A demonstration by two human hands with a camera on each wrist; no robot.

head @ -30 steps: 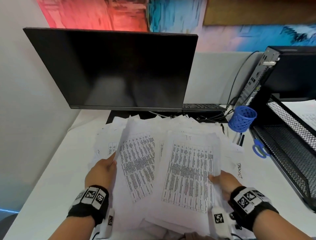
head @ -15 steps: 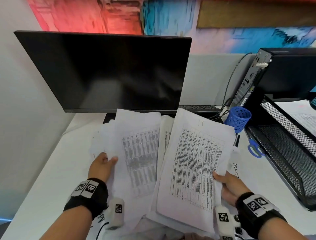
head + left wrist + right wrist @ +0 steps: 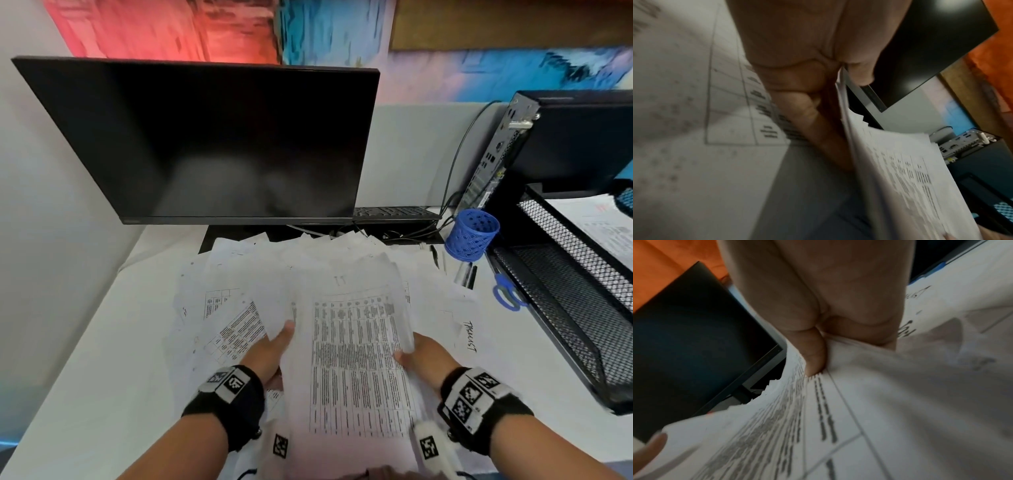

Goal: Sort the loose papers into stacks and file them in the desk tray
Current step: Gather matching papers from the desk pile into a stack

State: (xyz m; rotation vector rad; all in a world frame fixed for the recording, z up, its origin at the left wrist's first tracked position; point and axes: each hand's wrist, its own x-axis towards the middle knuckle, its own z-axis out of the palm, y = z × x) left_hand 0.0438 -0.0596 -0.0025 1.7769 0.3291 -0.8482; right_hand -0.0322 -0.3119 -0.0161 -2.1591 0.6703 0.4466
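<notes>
A sheaf of printed sheets [image 3: 356, 363] is held between both hands over the spread of loose papers [image 3: 236, 294] on the white desk. My left hand [image 3: 274, 346] pinches the sheaf's left edge [image 3: 846, 104], thumb on top. My right hand [image 3: 419, 356] grips the right edge, thumb pressed on the print [image 3: 838, 402]. The black mesh desk tray [image 3: 561, 308] stands at the right, with a printed sheet on its upper tier [image 3: 603, 226].
A dark monitor [image 3: 212, 137] stands behind the papers, with a keyboard [image 3: 394, 213] under it. A blue mesh pen cup [image 3: 472, 240], pens [image 3: 466, 274] and blue scissors [image 3: 507, 291] lie between papers and tray. A computer case [image 3: 548, 144] stands at the back right.
The two separate sheets held apart earlier have come together into one sheaf. My left hand has moved right to the sheaf's left edge; both hands now grip it.
</notes>
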